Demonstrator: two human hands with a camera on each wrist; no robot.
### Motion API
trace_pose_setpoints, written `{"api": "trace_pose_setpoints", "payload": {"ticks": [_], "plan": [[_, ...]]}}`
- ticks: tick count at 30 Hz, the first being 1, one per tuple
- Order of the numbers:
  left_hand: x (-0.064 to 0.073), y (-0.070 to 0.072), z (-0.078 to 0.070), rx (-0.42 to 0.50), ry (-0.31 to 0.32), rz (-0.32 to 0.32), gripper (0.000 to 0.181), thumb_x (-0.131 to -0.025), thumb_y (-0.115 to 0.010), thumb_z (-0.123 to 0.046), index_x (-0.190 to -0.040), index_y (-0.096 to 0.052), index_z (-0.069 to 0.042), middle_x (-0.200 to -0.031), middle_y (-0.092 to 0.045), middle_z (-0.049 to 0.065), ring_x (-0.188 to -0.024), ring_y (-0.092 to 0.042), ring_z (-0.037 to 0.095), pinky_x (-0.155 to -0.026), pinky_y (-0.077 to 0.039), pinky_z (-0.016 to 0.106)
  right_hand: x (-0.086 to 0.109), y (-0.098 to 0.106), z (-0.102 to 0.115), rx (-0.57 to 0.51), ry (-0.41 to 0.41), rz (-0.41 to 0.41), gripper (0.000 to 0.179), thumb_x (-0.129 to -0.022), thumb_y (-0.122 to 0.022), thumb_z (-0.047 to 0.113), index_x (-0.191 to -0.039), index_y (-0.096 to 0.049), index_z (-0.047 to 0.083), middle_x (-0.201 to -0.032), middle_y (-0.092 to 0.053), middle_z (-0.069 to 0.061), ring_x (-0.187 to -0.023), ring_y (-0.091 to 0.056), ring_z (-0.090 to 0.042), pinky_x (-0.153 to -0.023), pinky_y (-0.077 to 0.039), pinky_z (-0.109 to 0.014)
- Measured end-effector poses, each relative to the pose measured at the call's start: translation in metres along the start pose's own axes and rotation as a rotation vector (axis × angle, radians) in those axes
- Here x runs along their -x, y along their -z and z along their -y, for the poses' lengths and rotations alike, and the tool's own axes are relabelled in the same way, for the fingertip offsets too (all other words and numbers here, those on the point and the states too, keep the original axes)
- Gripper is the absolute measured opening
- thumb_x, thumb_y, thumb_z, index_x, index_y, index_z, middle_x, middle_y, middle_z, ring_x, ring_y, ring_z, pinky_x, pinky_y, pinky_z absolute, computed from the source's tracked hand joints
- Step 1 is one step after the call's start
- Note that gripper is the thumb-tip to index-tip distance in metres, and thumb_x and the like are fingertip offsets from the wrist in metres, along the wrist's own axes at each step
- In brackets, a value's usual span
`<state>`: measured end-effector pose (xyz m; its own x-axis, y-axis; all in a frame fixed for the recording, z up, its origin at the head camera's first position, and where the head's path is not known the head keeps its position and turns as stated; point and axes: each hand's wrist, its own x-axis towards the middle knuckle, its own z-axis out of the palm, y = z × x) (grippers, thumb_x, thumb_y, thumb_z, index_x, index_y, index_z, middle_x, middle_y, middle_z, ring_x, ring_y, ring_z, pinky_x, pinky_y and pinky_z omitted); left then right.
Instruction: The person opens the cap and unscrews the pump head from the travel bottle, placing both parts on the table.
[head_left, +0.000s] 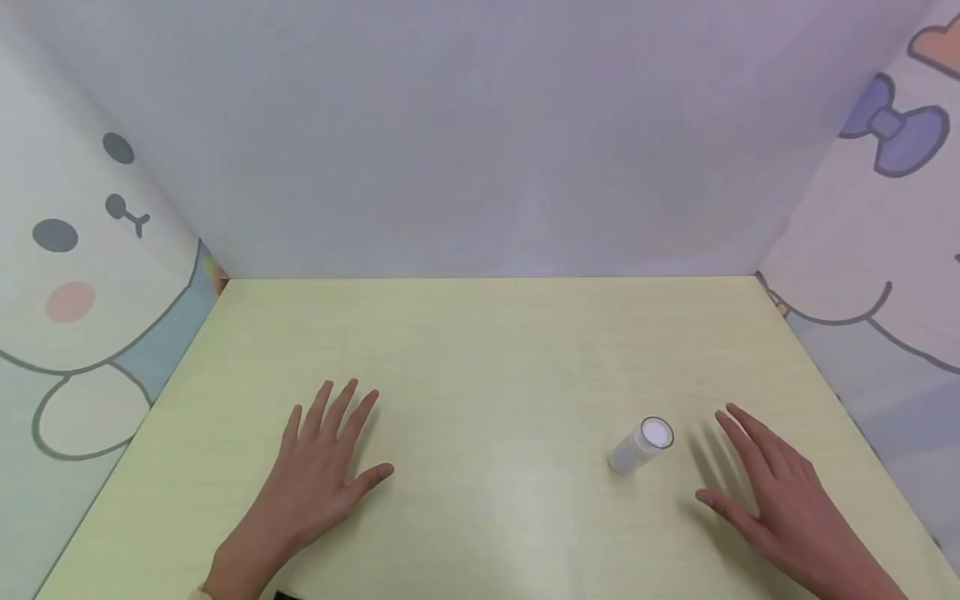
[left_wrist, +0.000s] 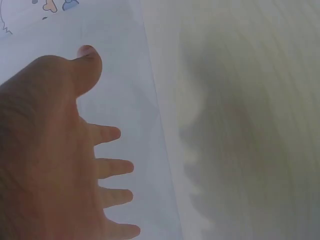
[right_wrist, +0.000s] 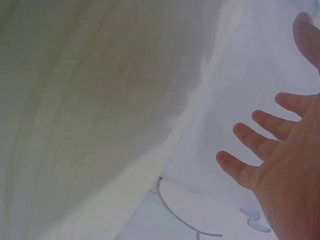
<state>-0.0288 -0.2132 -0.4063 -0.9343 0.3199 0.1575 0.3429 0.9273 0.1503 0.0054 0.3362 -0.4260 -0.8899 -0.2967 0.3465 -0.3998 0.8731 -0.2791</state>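
Observation:
A small white cylinder [head_left: 634, 450] with a round, dark-rimmed white top stands on the pale wooden table, right of the middle in the head view. My right hand [head_left: 780, 500] is to its right, a short gap away, fingers extended and nothing in the grasp. Over the table's left part, my left hand [head_left: 318, 467] has its fingers spread and holds nothing. Both wrist views show bare palms with outstretched fingers, the left hand [left_wrist: 55, 145] and the right hand [right_wrist: 290, 165] each above its own shadow on the table. Neither wrist view shows the cylinder.
The table [head_left: 465, 358] meets a plain pale wall [head_left: 480, 142] at the back. Cartoon-printed panels close off the left side [head_left: 82, 258] and right side [head_left: 847, 242]. A small black object [head_left: 286, 596] peeks in at the bottom edge, near the left wrist.

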Motion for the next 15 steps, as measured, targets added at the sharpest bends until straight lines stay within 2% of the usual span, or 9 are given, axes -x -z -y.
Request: {"api": "trace_pose_setpoints", "payload": {"ticks": [5,8,12,15], "plan": [[-0.003,-0.001,-0.004,0.046,-0.015,0.001,0.089,-0.093,-0.068,-0.06,-0.164,-0.032,-0.02,-0.169,-0.034,0.013,-0.157,-0.023,0.044,-0.118,-0.024,0.072,-0.002,-0.001,0.001,-0.001,0.005,-0.009,0.106,-0.079,-0.089,0.042,-0.163,-0.033,0.01,-0.164,-0.038,-0.021,-0.138,-0.043,-0.048,-0.131,-0.019,-0.047],[-0.005,-0.003,-0.007,0.07,-0.023,0.005,0.091,-0.093,-0.07,-0.058,-0.165,-0.029,-0.02,-0.169,-0.034,0.012,-0.157,-0.024,0.044,-0.118,-0.025,0.071,-0.004,0.0,0.003,-0.002,0.018,-0.015,0.107,-0.078,-0.09,0.042,-0.163,-0.034,0.01,-0.163,-0.04,-0.02,-0.138,-0.045,-0.045,-0.132,-0.015,-0.034],[-0.007,-0.006,-0.013,0.104,-0.033,0.015,0.093,-0.093,-0.071,-0.057,-0.166,-0.026,-0.022,-0.169,-0.033,0.01,-0.158,-0.023,0.042,-0.12,-0.024,0.068,-0.007,0.0,0.004,-0.023,0.068,-0.039,0.104,-0.078,-0.089,0.046,-0.16,-0.039,0.006,-0.159,-0.047,-0.02,-0.146,-0.043,-0.028,-0.126,-0.01,-0.014],[-0.009,-0.008,-0.018,0.134,-0.047,0.018,0.092,-0.093,-0.071,-0.056,-0.166,-0.026,-0.023,-0.169,-0.034,0.008,-0.158,-0.024,0.041,-0.121,-0.023,0.067,-0.009,0.001,0.006,-0.052,0.09,-0.038,0.103,-0.076,-0.091,0.042,-0.158,-0.042,0.004,-0.155,-0.05,-0.019,-0.15,-0.036,-0.01,-0.123,-0.012,-0.008]]}}
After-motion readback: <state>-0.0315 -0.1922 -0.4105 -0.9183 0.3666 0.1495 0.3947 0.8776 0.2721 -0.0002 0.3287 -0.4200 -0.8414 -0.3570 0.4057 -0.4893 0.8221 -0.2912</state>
